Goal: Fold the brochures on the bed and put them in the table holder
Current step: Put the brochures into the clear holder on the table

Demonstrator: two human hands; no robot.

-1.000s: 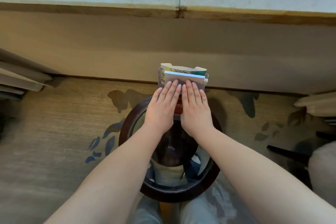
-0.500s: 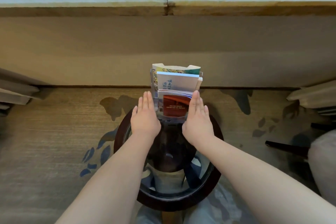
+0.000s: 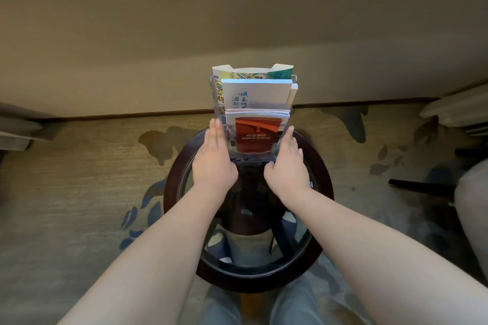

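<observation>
I see the clear holder [image 3: 218, 99] upright at the round worktop's [image 3: 322, 166] far edge, dead ahead, brochures [image 3: 257, 92] tiered inside, and my left hand [image 3: 215, 158] and right hand [image 3: 286, 163] flank it equally near, straight fingers flat against its side walls, gripping nothing.

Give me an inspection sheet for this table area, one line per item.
Surface: round glass table with a dark rim.
Job's things: clear holder at the table's far edge; red brochure in the front tier, white brochure behind it, colourful brochure at the back; all upright.
Clutter: nothing seen.
Grips: left hand and right hand flat against the holder's two sides, fingers straight.
Cables: nothing seen.
Surroundings: patterned carpet; dark furniture leg at right.
</observation>
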